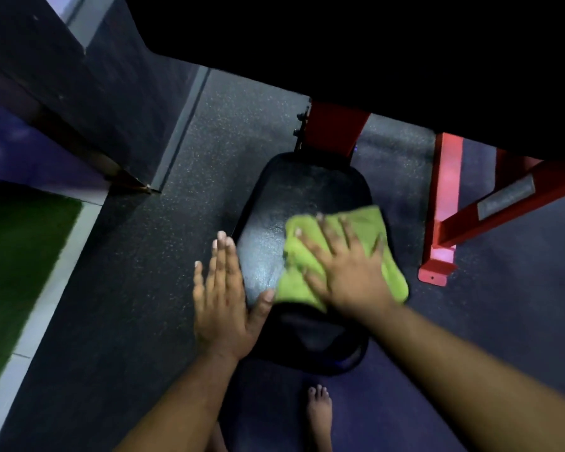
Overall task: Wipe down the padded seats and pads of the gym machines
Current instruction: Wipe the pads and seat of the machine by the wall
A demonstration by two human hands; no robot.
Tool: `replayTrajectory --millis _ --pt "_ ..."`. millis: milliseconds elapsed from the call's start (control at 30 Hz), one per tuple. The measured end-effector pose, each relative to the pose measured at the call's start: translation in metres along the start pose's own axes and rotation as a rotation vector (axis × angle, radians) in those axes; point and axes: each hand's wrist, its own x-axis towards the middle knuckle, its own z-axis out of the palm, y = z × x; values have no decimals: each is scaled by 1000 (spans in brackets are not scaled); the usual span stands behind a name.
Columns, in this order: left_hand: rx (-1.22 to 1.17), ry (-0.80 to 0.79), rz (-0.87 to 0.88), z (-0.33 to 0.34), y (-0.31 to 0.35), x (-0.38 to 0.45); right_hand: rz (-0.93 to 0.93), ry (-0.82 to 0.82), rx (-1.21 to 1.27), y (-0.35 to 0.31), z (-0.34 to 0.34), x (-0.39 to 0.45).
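Note:
A black padded seat (294,203) of a red-framed gym machine lies below me, its surface shiny. A lime-green cloth (366,223) is spread over the seat's right half. My right hand (346,265) presses flat on the cloth with fingers splayed. My left hand (222,298) rests open along the seat's left edge, fingers straight and thumb touching the pad near the cloth. A second dark pad (317,340) sits just below the seat, partly hidden by my wrists.
Red steel frame legs (444,207) stand to the right of the seat, and a red post (333,128) rises behind it. A large black machine part fills the top. Dark speckled rubber floor (137,272) surrounds everything; green turf (17,256) lies left. My bare foot (318,415) is below.

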Motion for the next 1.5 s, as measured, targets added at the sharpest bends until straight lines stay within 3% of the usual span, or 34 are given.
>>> replayTrajectory --millis 100,200,367,467,567,667,767,833,867,1033,1133,1233,1333,1400,1500 --pt "61 -18 22 0 -1 3 212 -16 87 14 -17 91" --pt "55 -34 13 -4 2 5 312 13 86 -16 -26 107" --pt "-43 -28 -44 -11 8 4 -296 36 -39 -45 0 -32" --pt "-10 -47 -44 -10 7 6 -445 2 -117 4 -4 -25" --pt "80 -99 -19 -8 5 7 -130 -11 -39 19 -18 41" --pt "155 -139 1 -6 5 10 194 7 23 -17 -26 112" --pt "189 -134 26 -4 2 8 -38 -44 -36 -46 -35 142" --pt "187 -141 52 -3 0 9 -180 -71 -28 -21 -38 145" --pt "190 -141 61 -2 -2 9 -162 -68 -2 -3 -41 146" --pt "152 -163 79 -4 -2 11 406 19 256 36 -35 95" --pt "95 -167 70 -3 -2 11 540 84 246 -4 -17 41" --pt "-16 -137 75 -6 -3 7 537 61 134 -40 -8 41" --pt "-333 -69 73 -14 -13 3 523 66 116 -77 -11 63" --pt "-593 -53 -1 -27 -27 6 415 87 113 -112 -10 58" --pt "-632 -124 -9 -50 -55 -1 240 162 123 -165 3 11"
